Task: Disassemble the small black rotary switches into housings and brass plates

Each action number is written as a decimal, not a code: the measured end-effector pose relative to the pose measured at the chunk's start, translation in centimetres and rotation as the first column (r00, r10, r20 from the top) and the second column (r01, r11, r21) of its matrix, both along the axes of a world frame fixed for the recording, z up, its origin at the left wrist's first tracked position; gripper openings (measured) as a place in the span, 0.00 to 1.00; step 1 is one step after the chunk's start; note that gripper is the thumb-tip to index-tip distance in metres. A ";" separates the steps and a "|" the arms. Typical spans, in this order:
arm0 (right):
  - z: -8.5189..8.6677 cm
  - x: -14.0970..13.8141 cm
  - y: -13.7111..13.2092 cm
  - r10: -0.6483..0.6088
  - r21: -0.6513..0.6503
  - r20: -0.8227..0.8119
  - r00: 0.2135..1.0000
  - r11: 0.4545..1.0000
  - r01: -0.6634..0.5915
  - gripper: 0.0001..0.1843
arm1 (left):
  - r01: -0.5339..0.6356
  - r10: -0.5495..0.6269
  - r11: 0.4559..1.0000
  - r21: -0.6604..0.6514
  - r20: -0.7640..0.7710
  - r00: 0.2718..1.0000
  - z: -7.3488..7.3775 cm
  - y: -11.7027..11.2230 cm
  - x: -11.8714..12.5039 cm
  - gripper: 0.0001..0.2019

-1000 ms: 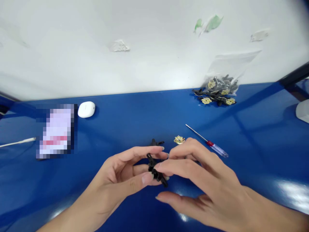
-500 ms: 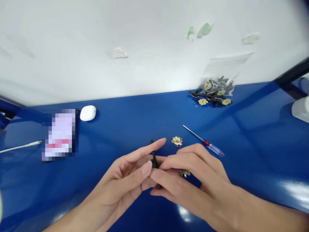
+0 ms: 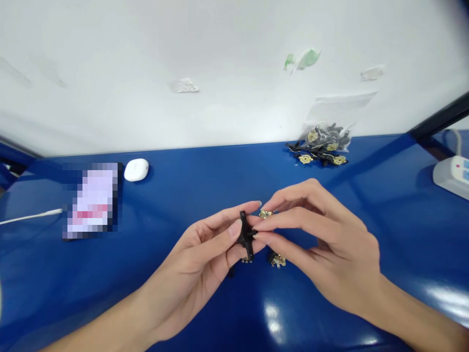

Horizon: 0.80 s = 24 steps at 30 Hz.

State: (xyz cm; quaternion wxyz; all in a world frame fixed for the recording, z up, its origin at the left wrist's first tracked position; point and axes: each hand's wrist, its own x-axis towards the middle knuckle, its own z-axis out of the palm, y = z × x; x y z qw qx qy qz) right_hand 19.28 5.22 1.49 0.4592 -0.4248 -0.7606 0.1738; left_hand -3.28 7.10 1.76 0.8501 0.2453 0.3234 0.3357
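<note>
Both my hands meet over the blue table (image 3: pixel 183 190) on one small black plastic part (image 3: pixel 245 238). My left hand (image 3: pixel 205 259) pinches it between thumb and fingers from the left. My right hand (image 3: pixel 322 239) grips its right side with the fingertips, palm down. A small gold-coloured round piece (image 3: pixel 265 213) shows just behind my fingertips, and another gold piece (image 3: pixel 277 259) lies on the table under my right hand. The screwdriver seen before is hidden by my right hand.
A clear bag with several black and gold parts (image 3: pixel 324 145) lies at the back by the white wall. A white oval object (image 3: pixel 136 169), a blurred-out flat item (image 3: pixel 91 201) and a white cable (image 3: pixel 29 216) are at the left. A white power strip (image 3: pixel 452 176) sits far right.
Both hands have lifted and shifted slightly away from me with the black part, which now stands more upright. My right hand now covers the screwdriver. The camera has tilted a little.
</note>
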 end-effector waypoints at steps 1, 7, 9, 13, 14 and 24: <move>0.0 -0.1 0.0 0.014 0.001 0.005 1.000 1.000 -0.014 0.06 | 0.003 -0.003 1.000 -0.009 -0.001 1.000 -0.2 0.0 -0.1 0.16; -0.4 -0.6 -0.2 0.115 0.040 0.089 0.989 0.992 -0.118 0.08 | 0.040 -0.036 0.998 -0.047 0.075 0.997 -0.8 -1.0 0.1 0.13; -0.5 -0.5 -0.4 0.119 0.053 0.113 0.986 0.991 -0.125 0.10 | 0.071 -0.065 0.996 -0.057 0.113 0.992 -1.0 -1.3 0.2 0.15; -0.5 -0.3 -0.7 0.096 0.000 0.109 0.989 0.995 -0.097 0.13 | 0.084 -0.070 0.992 -0.095 0.144 0.987 -1.5 -1.4 0.0 0.16; -0.5 -0.2 -0.7 0.096 -0.010 0.109 0.989 0.995 -0.096 0.13 | 0.077 -0.062 0.992 -0.104 0.139 0.988 -1.6 -1.3 0.0 0.15; 0.9 -0.5 -1.1 0.105 -0.002 0.154 0.983 0.994 -0.106 0.11 | 0.035 -0.021 0.995 -0.096 0.138 0.990 -1.4 -1.7 0.2 0.15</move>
